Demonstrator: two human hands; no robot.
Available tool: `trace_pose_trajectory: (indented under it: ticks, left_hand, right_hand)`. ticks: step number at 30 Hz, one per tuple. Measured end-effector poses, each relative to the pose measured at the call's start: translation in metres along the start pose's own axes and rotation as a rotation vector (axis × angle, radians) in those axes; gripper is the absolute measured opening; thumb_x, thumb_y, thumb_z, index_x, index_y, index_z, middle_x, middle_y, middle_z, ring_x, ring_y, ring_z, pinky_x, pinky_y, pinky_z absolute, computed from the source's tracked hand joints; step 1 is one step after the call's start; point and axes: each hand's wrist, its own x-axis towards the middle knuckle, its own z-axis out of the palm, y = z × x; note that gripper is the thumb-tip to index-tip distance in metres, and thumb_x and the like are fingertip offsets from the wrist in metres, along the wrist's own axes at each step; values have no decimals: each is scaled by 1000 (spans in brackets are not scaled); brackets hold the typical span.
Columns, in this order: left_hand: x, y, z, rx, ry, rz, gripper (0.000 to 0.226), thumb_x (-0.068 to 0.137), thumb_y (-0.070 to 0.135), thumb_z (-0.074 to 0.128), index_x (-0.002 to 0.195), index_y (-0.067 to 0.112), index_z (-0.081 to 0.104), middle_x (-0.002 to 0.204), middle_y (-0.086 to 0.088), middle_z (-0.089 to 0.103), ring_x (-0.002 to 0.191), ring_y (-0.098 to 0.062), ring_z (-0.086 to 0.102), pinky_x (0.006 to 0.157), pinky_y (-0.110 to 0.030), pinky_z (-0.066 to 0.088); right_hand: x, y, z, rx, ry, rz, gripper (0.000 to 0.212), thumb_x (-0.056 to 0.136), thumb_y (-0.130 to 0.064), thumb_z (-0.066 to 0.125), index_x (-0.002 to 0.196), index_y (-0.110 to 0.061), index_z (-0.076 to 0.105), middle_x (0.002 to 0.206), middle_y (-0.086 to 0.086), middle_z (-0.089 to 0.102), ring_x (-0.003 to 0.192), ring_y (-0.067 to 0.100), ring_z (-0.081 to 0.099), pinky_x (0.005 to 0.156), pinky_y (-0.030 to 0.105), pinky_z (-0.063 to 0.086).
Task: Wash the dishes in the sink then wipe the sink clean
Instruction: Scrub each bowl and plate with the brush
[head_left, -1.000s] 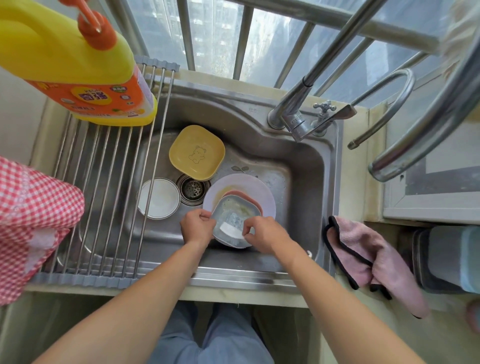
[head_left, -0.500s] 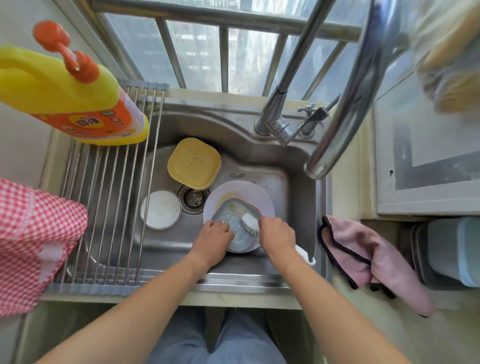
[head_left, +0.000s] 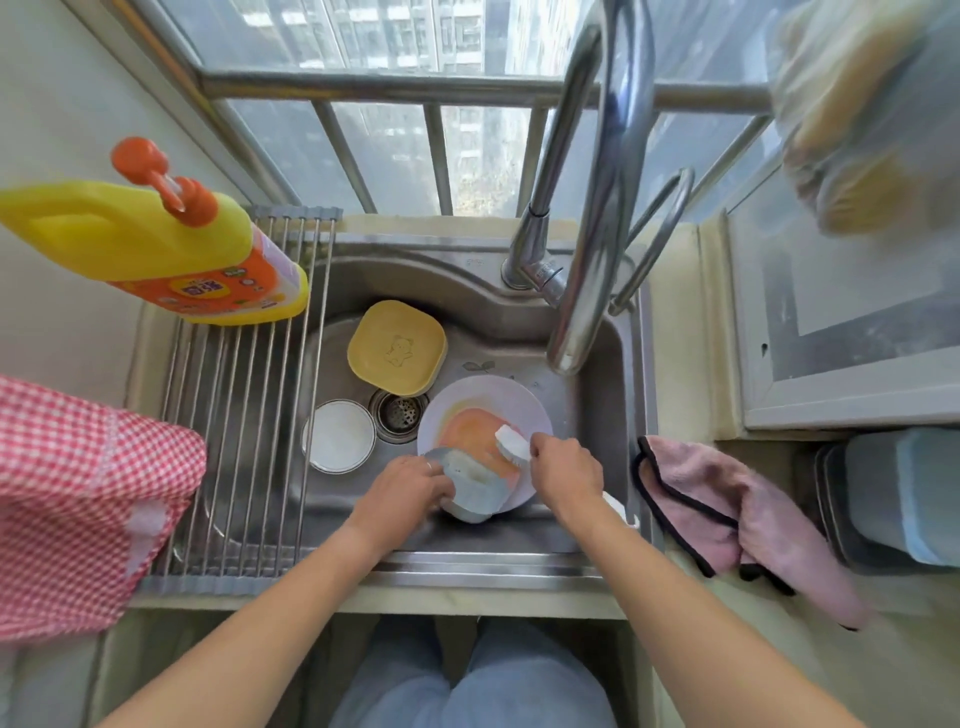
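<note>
Dishes in the sink (head_left: 597, 509) number five, as far as shows: a yellow square dish (head_left: 397, 347) at the back, a small white saucer (head_left: 340, 435) left of the drain (head_left: 399, 413), a round white plate (head_left: 524, 402), an orange plate (head_left: 470, 434) lying on it, and a grey-blue dish (head_left: 470, 496) nearest the front. The left hand (head_left: 402, 491) grips the grey-blue dish by its left rim, fingers curled round the edge, holding it tilted. The right hand (head_left: 563, 475) grips one white brush (head_left: 511, 441), fingers wrapped round its handle; the brush's long axis runs from lower right to upper left, head over the orange plate. One faucet (head_left: 597, 208) arches overhead. A roll-up rack (head_left: 244, 415) covers the sink's left side, bearing a yellow detergent bottle (head_left: 156, 249). A pink cloth (head_left: 727, 509) lies on the table at right.
</note>
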Motion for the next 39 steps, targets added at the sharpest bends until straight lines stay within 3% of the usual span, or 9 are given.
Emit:
trace_pose_trajectory:
  ticks: [4,9,15,19,24,29,33,36,39]
  left_hand:
    - [-10,-4,-8,-222,81,-55,18,78,11,74,80,28,69,77,12,63,72,-16,57,61,-29,45]
    - [-12,-5,-13,-434,95,-245,17,87,8,67,83,24,71,73,21,56,73,2,51,67,-23,38]
    - [-12,-12,-15,-707,132,-495,14,89,9,69,88,21,76,84,13,72,82,-2,62,78,-17,44]
    - [-12,-14,-14,-897,223,-664,19,93,7,64,87,21,75,83,11,74,82,-7,64,80,-24,48]
    - [-12,-13,-7,-1079,321,-811,26,92,5,62,81,26,74,81,5,74,80,-15,64,82,-40,53]
    - [-12,-13,1,-1110,311,-878,27,92,1,63,84,24,74,82,-1,75,80,-22,67,87,-54,56]
    - [-9,-11,-3,-1099,286,-876,28,89,8,62,86,32,75,85,-1,76,89,-33,70,86,-54,58]
    - [1,-3,-13,-1205,292,-931,27,91,5,59,86,25,77,90,-8,77,92,-36,72,81,-56,60]
    - [15,8,-21,-1314,291,-972,30,95,-2,55,87,18,75,94,-16,76,80,-32,73,75,-52,62]
  right_hand:
    - [8,-9,-3,-201,-18,-250,34,96,-7,43,125,-22,53,109,10,65,97,36,65,67,35,38]
    - [18,-14,-6,-272,-127,-352,37,99,-12,47,134,-20,49,110,12,63,96,35,64,68,37,39]
    - [22,-19,3,-153,-105,-239,35,98,-11,46,129,-24,53,111,10,66,101,35,65,74,37,46]
    - [20,-24,-3,174,-99,-27,28,94,-21,49,115,-30,66,116,10,69,109,35,64,78,33,44]
    - [10,-27,-9,492,-27,144,14,89,-25,52,91,-27,65,99,5,70,94,33,63,71,32,45]
    - [7,-35,-15,605,-132,40,22,82,-40,62,94,-24,72,84,0,72,84,24,66,74,31,52]
    - [12,-30,-13,455,-174,103,32,81,-41,54,101,-23,71,98,6,73,93,31,66,76,34,54]
    - [9,-35,-8,462,-130,121,46,77,-49,44,104,-23,70,101,7,73,94,33,66,74,34,51]
    - [-15,-55,-11,497,-35,25,41,82,-50,41,105,-29,67,95,4,71,89,31,66,70,33,49]
